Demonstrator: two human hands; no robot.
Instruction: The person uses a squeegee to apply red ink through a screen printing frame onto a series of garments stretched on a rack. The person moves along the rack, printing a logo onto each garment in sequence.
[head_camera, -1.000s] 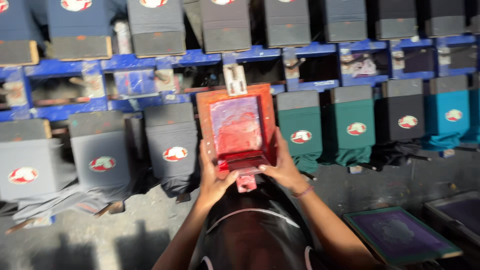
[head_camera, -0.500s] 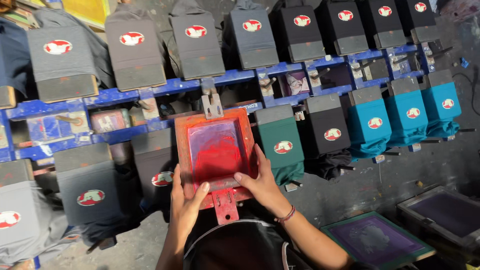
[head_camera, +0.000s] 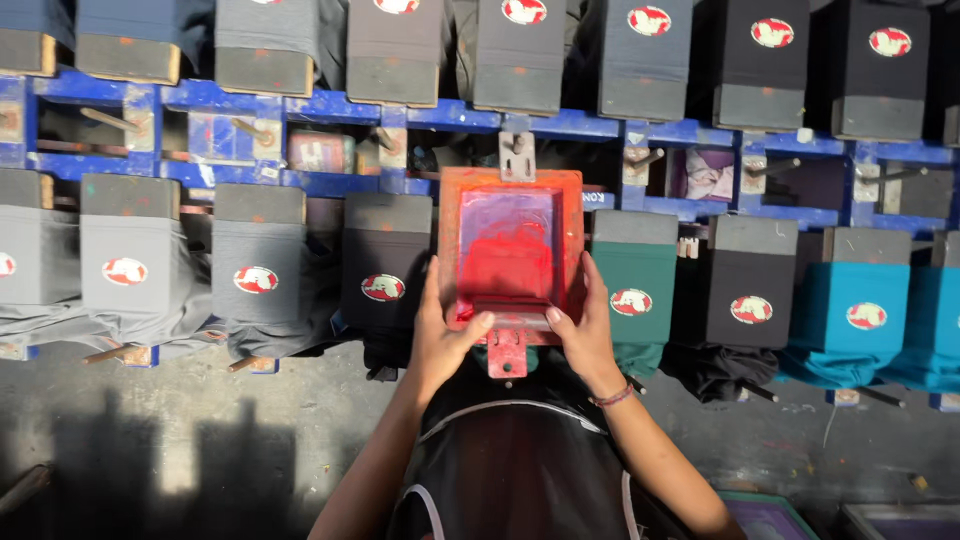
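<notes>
Frame (head_camera: 512, 250): stiff, probably light; wet red ink, so you grip its bottom corners.
Left hand (head_camera: 445, 335): clasping frame's lower-left corner.
Right hand (head_camera: 582, 325): clasping frame's lower-right corner.

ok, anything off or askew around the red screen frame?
Nothing stands out. The red screen frame sits square in its slot, left hand and right hand gripping its lower corners. Red ink stays inside the mesh. Neighbouring garment boards line up evenly along the blue rack.
</notes>
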